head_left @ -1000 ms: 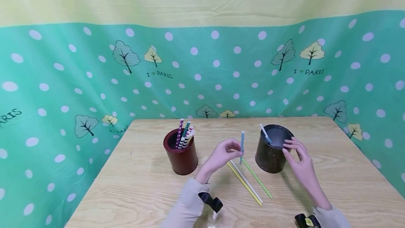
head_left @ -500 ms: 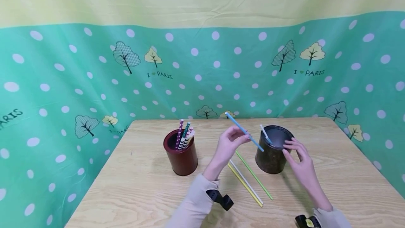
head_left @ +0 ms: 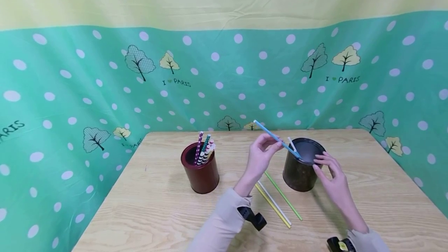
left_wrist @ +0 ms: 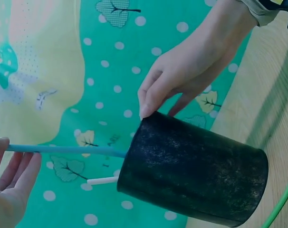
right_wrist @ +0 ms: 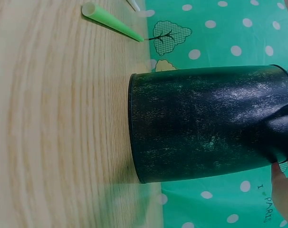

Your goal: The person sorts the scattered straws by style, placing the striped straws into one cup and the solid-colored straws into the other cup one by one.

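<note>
My left hand [head_left: 260, 154] pinches a blue straw [head_left: 266, 130] between thumb and fingers, left of the black can [head_left: 298, 174]. The straw slants down to the right, and its lower end is at the can's mouth. In the left wrist view the blue straw [left_wrist: 72, 149] reaches over the rim, its tip hidden. A white straw [head_left: 291, 143] leans out of the same can. My right hand [head_left: 333, 178] holds the can's rim at the right side, thumb outside. The can stands upright on the table.
A dark red can [head_left: 203, 176] with several patterned straws [head_left: 199, 147] stands to the left. A yellow straw [head_left: 273, 205], a white straw [head_left: 275, 203] and a green straw [head_left: 284, 196] lie on the wooden table [head_left: 147, 209] in front. A dotted cloth [head_left: 196, 100] hangs behind.
My left hand has moved right and upward with the blue straw, which tilted from upright to slanting, its lower end now at the black can's mouth. My right hand has stayed on the rim.
</note>
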Available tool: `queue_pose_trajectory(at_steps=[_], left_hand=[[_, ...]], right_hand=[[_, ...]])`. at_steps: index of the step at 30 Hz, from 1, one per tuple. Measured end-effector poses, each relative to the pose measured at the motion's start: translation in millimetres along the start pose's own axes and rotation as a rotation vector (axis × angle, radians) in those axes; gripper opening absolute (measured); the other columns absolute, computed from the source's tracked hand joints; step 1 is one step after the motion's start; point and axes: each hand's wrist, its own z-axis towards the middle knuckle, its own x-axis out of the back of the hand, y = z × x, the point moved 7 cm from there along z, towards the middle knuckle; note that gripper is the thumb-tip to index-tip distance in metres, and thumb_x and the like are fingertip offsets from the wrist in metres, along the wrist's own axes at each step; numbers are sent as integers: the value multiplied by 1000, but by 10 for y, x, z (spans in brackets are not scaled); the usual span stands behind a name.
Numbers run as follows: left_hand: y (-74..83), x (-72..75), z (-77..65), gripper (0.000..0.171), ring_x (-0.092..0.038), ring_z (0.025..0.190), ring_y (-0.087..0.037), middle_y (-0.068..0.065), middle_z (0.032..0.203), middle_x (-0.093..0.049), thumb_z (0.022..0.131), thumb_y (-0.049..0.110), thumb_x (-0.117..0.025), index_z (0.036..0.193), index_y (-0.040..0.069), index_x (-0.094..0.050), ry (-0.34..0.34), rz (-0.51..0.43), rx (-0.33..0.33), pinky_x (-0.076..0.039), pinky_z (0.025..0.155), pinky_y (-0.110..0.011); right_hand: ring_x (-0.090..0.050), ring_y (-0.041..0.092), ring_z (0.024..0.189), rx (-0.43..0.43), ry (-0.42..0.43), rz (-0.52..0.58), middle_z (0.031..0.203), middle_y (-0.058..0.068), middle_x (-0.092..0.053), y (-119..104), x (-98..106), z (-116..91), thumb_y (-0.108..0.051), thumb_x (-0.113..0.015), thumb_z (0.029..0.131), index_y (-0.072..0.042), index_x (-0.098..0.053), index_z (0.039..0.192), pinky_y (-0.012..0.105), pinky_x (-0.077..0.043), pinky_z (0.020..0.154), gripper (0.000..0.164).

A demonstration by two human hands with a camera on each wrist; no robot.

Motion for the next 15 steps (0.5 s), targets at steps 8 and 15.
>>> queue_pose_trajectory(at_steps=[8, 15], left_hand=[[-13, -40, 47, 19, -58, 85, -20, -35, 98, -52, 81, -10, -54, 97, -19, -50, 20, 61, 11, -48, 78, -30], [16, -127, 37, 20, -52, 92, -46, -37, 98, -53, 80, -12, -52, 98, -22, -50, 36, 114, 44, -48, 76, -25]], right_hand=[[-29, 16, 127, 16, 4, -13, 119, 8, -50, 213, 12, -7, -4, -59, 83, 0, -60, 105, 18, -21, 101, 23], [-29, 17, 127, 23, 8, -5, 120, 8, -50, 338, 25, -25, -1, -58, 82, -1, -60, 106, 18, -21, 101, 24]])
